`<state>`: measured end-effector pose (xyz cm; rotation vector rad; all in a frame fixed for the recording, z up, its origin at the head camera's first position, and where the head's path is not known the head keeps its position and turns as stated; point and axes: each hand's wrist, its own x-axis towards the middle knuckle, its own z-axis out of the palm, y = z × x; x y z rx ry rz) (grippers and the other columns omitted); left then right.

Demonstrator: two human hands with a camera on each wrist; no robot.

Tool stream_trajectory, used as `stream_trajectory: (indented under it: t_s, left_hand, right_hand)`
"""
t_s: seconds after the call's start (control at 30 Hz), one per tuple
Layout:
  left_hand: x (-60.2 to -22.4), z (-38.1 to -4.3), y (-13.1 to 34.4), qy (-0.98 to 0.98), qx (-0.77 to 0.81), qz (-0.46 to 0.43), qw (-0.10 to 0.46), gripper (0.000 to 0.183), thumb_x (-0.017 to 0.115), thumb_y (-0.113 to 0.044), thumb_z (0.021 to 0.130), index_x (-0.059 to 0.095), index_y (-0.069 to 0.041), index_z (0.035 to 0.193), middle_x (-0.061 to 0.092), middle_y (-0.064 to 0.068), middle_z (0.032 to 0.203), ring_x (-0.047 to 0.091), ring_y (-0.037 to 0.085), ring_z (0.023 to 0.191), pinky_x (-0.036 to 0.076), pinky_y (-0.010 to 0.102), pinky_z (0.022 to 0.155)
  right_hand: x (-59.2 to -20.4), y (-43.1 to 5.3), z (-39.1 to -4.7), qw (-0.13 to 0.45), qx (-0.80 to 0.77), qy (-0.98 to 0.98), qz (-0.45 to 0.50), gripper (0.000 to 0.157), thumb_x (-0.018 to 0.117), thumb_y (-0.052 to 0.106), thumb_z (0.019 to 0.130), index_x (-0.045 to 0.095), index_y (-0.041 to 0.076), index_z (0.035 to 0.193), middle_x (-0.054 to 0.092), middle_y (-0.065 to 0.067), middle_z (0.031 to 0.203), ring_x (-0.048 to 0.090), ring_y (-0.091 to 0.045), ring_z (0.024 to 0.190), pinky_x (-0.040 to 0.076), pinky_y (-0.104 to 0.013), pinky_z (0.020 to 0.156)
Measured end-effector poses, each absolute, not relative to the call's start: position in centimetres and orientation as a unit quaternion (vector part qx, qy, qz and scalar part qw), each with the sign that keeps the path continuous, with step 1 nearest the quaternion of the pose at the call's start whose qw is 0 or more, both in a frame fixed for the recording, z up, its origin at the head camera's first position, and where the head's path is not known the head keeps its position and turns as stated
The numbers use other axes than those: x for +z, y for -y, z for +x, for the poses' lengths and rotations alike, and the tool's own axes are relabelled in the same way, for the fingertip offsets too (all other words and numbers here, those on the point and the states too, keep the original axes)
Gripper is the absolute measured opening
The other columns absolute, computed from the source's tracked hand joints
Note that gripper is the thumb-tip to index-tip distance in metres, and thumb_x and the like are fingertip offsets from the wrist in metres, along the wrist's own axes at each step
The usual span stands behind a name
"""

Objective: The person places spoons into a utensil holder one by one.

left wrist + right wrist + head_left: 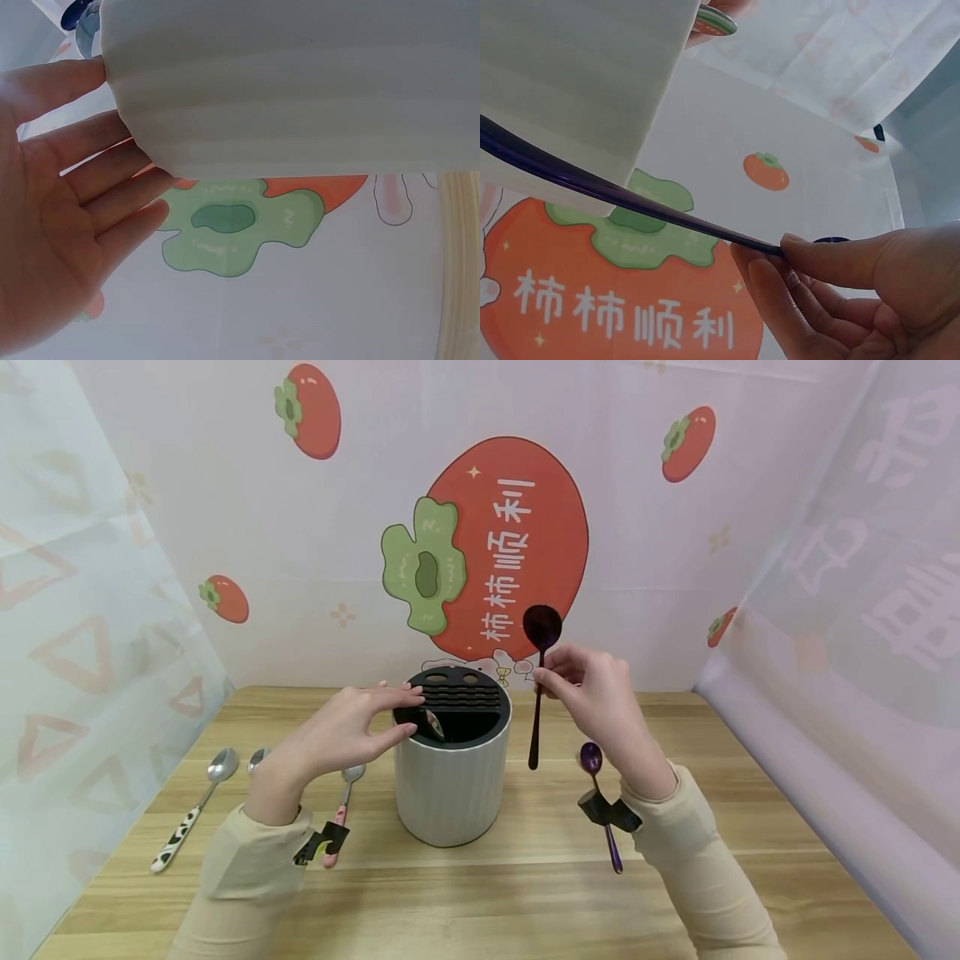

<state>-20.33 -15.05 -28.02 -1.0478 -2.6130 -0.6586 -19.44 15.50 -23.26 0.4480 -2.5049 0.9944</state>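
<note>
My right hand [596, 687] pinches a dark purple spoon [537, 710] between thumb and fingers, bowl upward and handle hanging down, in the air to the right of the utensil holder. In the right wrist view the spoon's long thin handle [652, 206] crosses in front of the holder. The utensil holder [450, 793] is white and ribbed, with a black slotted top. The bowl of a silver spoon [433, 724] shows in its front opening. My left hand [360, 720] rests its straight fingers [109, 154] on the holder's left rim.
On the wooden table [480, 906] at left lie a spoon with a cow-patterned handle [177, 839], a spoon [258, 758] mostly behind my left arm, and a pink-handled spoon [341, 814]. A smaller purple spoon [611, 847] lies at right, partly behind my wrist strap. Printed cloth hangs behind.
</note>
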Motion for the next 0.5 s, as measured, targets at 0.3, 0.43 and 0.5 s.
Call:
stream_trajectory:
  t_s: [0.3,0.43,0.5]
  left_hand:
    - [-27.9,-20.3,15.0,0.898,-0.227,-0.356,0.121,0.039,0.063,-0.028,0.091,0.062,-0.010,0.125,0.059,0.005,0.132,0.051,0.031,0.126,0.034,0.046,0.110]
    - [-28.0,-20.3,15.0,0.899,-0.226,-0.355,0.122,0.038,0.062,-0.028,0.091,0.062,-0.011,0.125,0.059,0.004,0.132,0.050,0.032,0.126,0.034,0.046,0.110]
    - [-28.0,-20.3,15.0,0.899,-0.225,-0.356,0.122,0.038,0.062,-0.028,0.091,0.062,-0.011,0.125,0.059,0.004,0.132,0.050,0.032,0.126,0.034,0.046,0.110]
  right_hand:
    - [-22.4,-15.0,-19.6,0.226,0.365,0.886,0.174,0.015,0.070,0.023,0.087,0.068,0.008,0.088,0.073,-0.003,0.080,0.069,-0.011,0.068,0.057,-0.028,0.066]
    - [-22.2,-14.8,-19.6,0.224,0.375,0.881,0.180,0.013,0.070,0.020,0.086,0.068,0.008,0.090,0.073,-0.003,0.082,0.069,-0.010,0.069,0.057,-0.025,0.065]
    - [-22.0,-14.7,-19.5,0.223,0.380,0.879,0.182,0.012,0.070,0.019,0.086,0.068,0.008,0.090,0.073,-0.003,0.083,0.069,-0.010,0.070,0.057,-0.023,0.065]
